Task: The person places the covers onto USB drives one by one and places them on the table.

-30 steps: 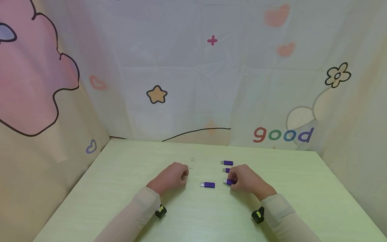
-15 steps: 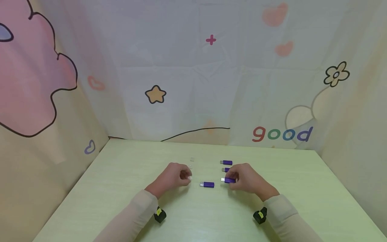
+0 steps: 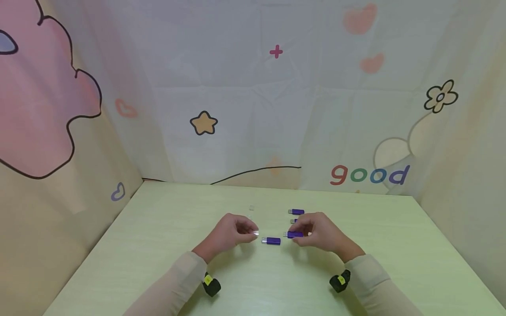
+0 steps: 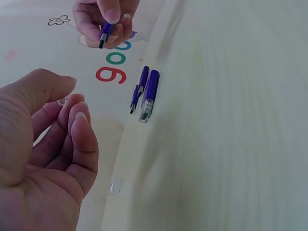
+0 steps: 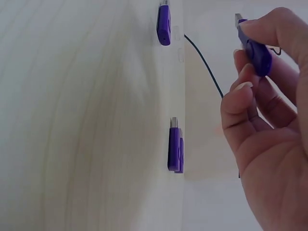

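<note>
My left hand pinches a small clear cap between thumb and fingertips; in the left wrist view only its edge peeks out. Facing it, my right hand grips a purple USB stick, whose bare metal plug points left toward the cap, a short gap apart. Both are raised above the table. Below and between the hands lies another purple USB stick with a clear cap over its plug. The right wrist view shows the held stick between thumb and fingers.
Two uncapped purple USB sticks lie behind the right hand, the far stick in full view, the nearer stick partly covered by the fingers. Loose clear caps, one of them the farther cap, lie beyond the left hand. A printed curtain backs the table.
My right hand has lifted the USB stick and shifted it left. My left hand has come right, bringing the clear cap into view. The gap between the two hands has narrowed.
</note>
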Demonstrator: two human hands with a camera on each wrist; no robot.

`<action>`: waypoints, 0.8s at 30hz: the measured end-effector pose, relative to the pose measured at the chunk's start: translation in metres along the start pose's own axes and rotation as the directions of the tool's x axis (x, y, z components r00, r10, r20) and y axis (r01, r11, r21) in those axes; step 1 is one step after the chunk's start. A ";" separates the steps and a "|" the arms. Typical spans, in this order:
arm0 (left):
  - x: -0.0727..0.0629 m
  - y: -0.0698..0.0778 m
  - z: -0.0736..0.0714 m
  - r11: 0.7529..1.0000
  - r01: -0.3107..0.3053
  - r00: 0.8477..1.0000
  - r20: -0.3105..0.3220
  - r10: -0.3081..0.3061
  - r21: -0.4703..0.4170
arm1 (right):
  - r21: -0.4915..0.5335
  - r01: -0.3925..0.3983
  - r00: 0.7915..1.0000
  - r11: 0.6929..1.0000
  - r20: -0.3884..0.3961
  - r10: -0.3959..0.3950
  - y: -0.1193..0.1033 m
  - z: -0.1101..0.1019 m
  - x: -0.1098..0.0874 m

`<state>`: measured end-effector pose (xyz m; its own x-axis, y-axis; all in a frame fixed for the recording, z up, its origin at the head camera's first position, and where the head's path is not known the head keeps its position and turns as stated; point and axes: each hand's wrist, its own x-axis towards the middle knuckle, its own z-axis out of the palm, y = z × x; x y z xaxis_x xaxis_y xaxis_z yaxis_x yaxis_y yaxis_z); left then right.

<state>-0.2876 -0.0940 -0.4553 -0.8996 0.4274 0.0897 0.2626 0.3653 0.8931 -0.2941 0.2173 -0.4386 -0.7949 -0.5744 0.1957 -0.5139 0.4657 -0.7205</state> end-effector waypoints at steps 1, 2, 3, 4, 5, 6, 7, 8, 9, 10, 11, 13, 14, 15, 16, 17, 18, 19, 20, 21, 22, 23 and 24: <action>0.000 0.001 0.001 1.000 0.000 1.000 0.001 0.000 -0.011 | 0.014 0.006 1.000 1.000 0.003 -0.006 0.000 0.000 0.000; -0.001 0.002 0.002 1.000 -0.002 1.000 0.001 0.002 -0.024 | 0.031 0.012 1.000 0.999 0.007 -0.012 0.000 0.001 0.001; -0.001 0.002 0.003 0.999 -0.001 1.000 0.002 0.001 -0.033 | 0.046 0.015 1.000 0.999 0.009 -0.015 -0.001 0.001 0.001; -0.001 0.003 0.004 0.999 -0.003 1.000 0.003 0.003 -0.040 | 0.059 0.018 1.000 0.998 0.012 -0.019 -0.001 0.002 0.001; -0.001 0.004 0.005 0.999 -0.002 1.000 0.004 0.002 -0.047 | 0.069 0.021 1.000 0.997 0.012 -0.022 -0.002 0.002 0.002; -0.001 0.005 0.005 0.999 -0.003 1.000 0.005 0.003 -0.051 | 0.079 0.024 1.000 0.997 0.012 -0.025 -0.002 0.003 0.002; -0.001 0.006 0.006 0.999 -0.002 1.000 0.006 0.002 -0.052 | 0.092 0.030 0.999 0.995 0.014 -0.032 -0.003 0.003 0.002; -0.001 0.006 0.007 0.998 0.000 1.000 0.008 0.001 -0.055 | 0.105 0.039 0.999 0.994 0.014 -0.041 -0.004 0.004 0.003; -0.001 0.007 0.008 0.998 -0.001 1.000 0.008 0.001 -0.056 | 0.112 0.045 0.999 0.993 0.015 -0.047 -0.005 0.004 0.003; -0.001 0.007 0.009 0.998 -0.003 1.000 0.009 0.003 -0.056 | 0.121 0.053 0.998 0.991 0.016 -0.055 -0.006 0.005 0.004; 0.000 0.007 0.010 0.998 -0.004 1.000 0.010 0.005 -0.057 | 0.129 0.059 0.998 0.990 0.017 -0.061 -0.006 0.005 0.004; 0.000 0.008 0.012 0.998 -0.010 1.000 0.013 0.011 -0.058 | 0.142 0.071 0.997 0.987 0.020 -0.075 -0.008 0.006 0.004; 0.000 0.008 0.013 0.998 -0.015 1.000 0.014 0.016 -0.056 | 0.143 0.073 0.997 0.987 0.022 -0.077 -0.009 0.006 0.004; 0.001 0.008 0.014 0.998 -0.019 1.000 0.015 0.020 -0.054 | 0.141 0.073 0.997 0.987 0.023 -0.077 -0.009 0.007 0.005; 0.001 0.009 0.014 0.998 -0.023 1.000 0.016 0.024 -0.052 | 0.142 0.078 0.996 0.987 0.024 -0.082 -0.010 0.007 0.005; 0.001 0.010 0.014 0.998 -0.025 1.000 0.018 0.026 -0.051 | 0.140 0.079 0.996 0.987 0.024 -0.083 -0.011 0.007 0.005; 0.000 0.010 0.014 0.998 -0.027 0.999 0.020 0.028 -0.048 | 0.140 0.081 0.996 0.987 0.023 -0.085 -0.011 0.008 0.005; 0.000 0.011 0.015 0.999 -0.027 0.999 0.022 0.028 -0.045 | 0.139 0.083 0.996 0.987 0.023 -0.087 -0.012 0.008 0.006; 0.000 0.012 0.015 0.999 -0.025 0.999 0.023 0.026 -0.043 | 0.140 0.086 0.996 0.986 0.024 -0.090 -0.012 0.009 0.006; 0.000 0.012 0.015 0.999 -0.025 0.999 0.026 0.026 -0.043 | 0.142 0.091 0.995 0.986 0.023 -0.095 -0.011 0.009 0.006; 0.000 0.013 0.015 0.999 -0.024 0.999 0.029 0.026 -0.043 | 0.147 0.097 0.995 0.984 0.022 -0.102 -0.012 0.010 0.006; 0.000 0.013 0.016 0.999 -0.023 0.999 0.032 0.025 -0.043 | 0.149 0.100 0.994 0.984 0.022 -0.105 -0.011 0.010 0.006; 0.000 0.013 0.016 0.999 -0.025 0.999 0.034 0.026 -0.043 | 0.153 0.107 0.994 0.982 0.021 -0.112 -0.011 0.011 0.007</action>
<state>-0.2789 -0.0759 -0.4508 -0.8800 0.4648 0.0980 0.2695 0.3185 0.9088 -0.2900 0.2010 -0.4363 -0.7256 -0.6366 0.2614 -0.5408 0.2926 -0.7886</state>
